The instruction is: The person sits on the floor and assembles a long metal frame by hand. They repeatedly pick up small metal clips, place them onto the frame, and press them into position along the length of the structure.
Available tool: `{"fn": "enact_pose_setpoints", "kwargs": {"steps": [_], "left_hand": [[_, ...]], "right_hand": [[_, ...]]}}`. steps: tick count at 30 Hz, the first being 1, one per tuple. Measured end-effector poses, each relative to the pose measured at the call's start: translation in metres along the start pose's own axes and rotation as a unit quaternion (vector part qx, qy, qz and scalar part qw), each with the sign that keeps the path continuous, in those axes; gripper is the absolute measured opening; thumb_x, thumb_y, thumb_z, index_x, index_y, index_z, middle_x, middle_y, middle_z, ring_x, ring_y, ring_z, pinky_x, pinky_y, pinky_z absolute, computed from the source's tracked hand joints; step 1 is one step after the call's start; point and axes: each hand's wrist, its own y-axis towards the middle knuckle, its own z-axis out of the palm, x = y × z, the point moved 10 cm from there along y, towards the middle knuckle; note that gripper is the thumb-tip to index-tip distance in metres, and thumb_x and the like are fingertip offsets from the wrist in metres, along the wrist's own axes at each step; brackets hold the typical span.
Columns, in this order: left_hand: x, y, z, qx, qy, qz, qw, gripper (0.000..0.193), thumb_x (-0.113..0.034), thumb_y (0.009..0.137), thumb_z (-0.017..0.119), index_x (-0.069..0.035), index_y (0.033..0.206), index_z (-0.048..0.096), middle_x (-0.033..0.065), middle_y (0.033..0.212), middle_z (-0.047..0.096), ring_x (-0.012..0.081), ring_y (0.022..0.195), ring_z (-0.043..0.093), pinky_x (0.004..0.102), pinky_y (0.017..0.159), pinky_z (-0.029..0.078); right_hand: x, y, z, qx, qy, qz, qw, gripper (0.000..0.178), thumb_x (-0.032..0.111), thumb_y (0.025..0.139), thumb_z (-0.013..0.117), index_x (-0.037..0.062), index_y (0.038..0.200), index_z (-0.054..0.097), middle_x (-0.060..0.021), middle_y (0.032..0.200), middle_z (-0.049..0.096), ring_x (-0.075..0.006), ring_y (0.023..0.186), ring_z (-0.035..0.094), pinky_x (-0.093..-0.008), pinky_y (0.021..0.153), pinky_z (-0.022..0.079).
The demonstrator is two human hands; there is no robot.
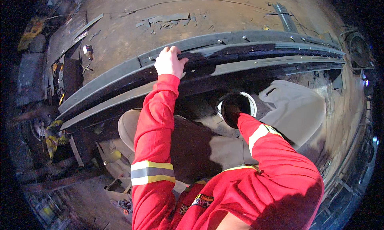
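- Left hand (170, 63): set palm-down on the far bar (100, 85), a long dark length with a joint just left of the hand. Its fingers (174, 50) bend over the upper edge, with the thumb (184, 61) apart; whether they pinch anything cannot be told.
- Far bar: lies across the view beyond the trousered knees, bowed by the lens, with bolts (220, 41) spaced along its right portion. A near bar (256, 65) runs alongside it, on the person's side.
- Right hand (233, 109): lowered into a white-rimmed bucket (253, 104) between the bars and the lap. Shadow hides its fingers, so their state, and the bucket's contents, cannot be told.
- Handling, as judged: the left hand would do best as a light, steady marker near the joint, kept clear of the gap between the bars. The right wrist should come out straight, without catching the rim, bringing only what the fingers can hold securely.
- Caution, as judged: the bucket sits close to the right knee (298, 106); a shifting leg could tip it.
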Motion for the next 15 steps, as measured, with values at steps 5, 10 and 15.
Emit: {"fn": "enact_pose_setpoints", "kwargs": {"steps": [5,10,15], "left_hand": [[-0.002,0.002,0.008,-0.001,-0.001,0.008,1.000,0.034,-0.028,0.060,0.082,-0.010,0.083,0.064,0.0101,0.088,0.063,0.0303,0.085,0.062,0.0394,0.074,0.050],[-0.003,0.000,0.005,-0.002,0.023,0.030,0.999,0.036,-0.031,0.062,0.082,-0.010,0.086,0.066,0.0110,0.089,0.064,0.0308,0.085,0.063,0.0395,0.075,0.051],[0.002,-0.001,0.001,-0.017,0.023,0.024,0.999,0.034,-0.030,0.063,0.081,-0.011,0.087,0.066,0.0086,0.091,0.064,0.0282,0.087,0.063,0.0386,0.075,0.052]], "right_hand": [[-0.006,-0.004,0.007,0.014,0.009,0.001,1.000,0.040,0.027,0.082,0.056,0.0071,0.116,0.062,-0.0153,0.123,0.058,-0.0316,0.115,0.055,-0.0403,0.096,0.045],[-0.011,-0.004,0.008,0.028,0.012,-0.009,0.999,0.040,0.027,0.082,0.057,0.0076,0.117,0.061,-0.0150,0.124,0.057,-0.0314,0.115,0.055,-0.0400,0.097,0.045],[-0.006,-0.001,-0.004,0.052,0.021,-0.020,0.998,0.041,0.026,0.082,0.057,0.0080,0.118,0.060,-0.0147,0.125,0.056,-0.0311,0.116,0.054,-0.0398,0.098,0.044]]}}
